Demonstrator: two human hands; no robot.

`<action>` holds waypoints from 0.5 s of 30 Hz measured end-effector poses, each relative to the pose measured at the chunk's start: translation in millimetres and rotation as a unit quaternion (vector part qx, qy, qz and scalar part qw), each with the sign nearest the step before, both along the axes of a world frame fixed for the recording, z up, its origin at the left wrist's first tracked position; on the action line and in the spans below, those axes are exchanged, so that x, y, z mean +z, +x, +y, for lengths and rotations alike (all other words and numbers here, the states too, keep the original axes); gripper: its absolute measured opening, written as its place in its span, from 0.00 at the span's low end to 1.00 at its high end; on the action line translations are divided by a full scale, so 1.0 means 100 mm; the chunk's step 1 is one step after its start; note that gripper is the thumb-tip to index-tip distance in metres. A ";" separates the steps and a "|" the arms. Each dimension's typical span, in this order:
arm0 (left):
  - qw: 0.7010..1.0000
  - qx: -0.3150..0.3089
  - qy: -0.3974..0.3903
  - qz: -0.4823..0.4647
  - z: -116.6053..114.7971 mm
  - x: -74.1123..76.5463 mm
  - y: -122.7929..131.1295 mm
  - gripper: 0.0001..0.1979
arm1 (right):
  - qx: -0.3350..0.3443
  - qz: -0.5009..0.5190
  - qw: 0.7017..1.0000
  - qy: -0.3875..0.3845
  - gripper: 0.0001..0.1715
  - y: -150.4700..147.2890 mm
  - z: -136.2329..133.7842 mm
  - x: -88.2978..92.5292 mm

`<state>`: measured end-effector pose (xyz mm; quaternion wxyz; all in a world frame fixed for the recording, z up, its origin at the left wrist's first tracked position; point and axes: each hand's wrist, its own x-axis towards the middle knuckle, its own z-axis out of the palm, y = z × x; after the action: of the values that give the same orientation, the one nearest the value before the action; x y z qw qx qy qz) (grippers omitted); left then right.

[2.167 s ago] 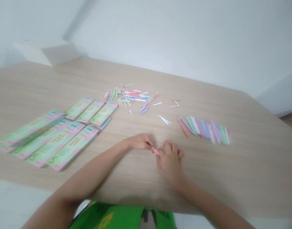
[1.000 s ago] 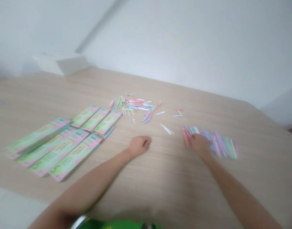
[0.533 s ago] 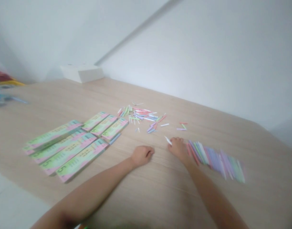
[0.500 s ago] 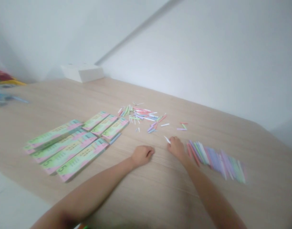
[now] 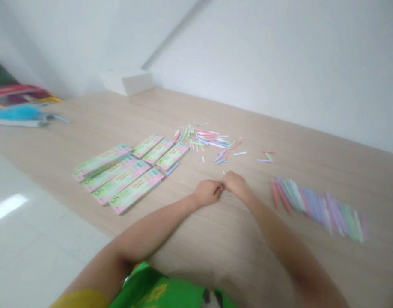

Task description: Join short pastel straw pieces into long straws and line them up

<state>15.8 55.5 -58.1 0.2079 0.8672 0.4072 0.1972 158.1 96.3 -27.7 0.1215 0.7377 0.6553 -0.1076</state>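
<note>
So your right hand (image 5: 235, 185) is pinching a thin white stick (image 5: 224, 172), just the tip poking out, on your side of the scattered pile (image 5: 212, 137). Your left hand (image 5: 209, 193) is curled up right against it, can't tell if it's gripping anything. Colourful row (image 5: 317, 209) sits right of the pile, flat pastel boxes (image 5: 123, 179) left of it, all on the desk (image 5: 228, 239).
</note>
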 end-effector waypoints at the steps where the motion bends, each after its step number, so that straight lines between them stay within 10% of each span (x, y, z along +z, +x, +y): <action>1: 1.000 0.001 0.001 -0.002 0.00 0.00 0.00 0.13 | 0.007 0.004 1.000 -0.003 0.17 -0.02 -0.01 0.02; 15: 0.997 0.050 -0.066 0.004 -0.03 0.10 0.02 0.14 | 0.001 0.113 0.990 0.083 0.17 0.23 -0.48 -0.07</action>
<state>17.4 53.0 -48.0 0.2530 0.8308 0.4630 0.1770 180.8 48.1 -34.3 -0.0147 0.7280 0.6719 -0.1356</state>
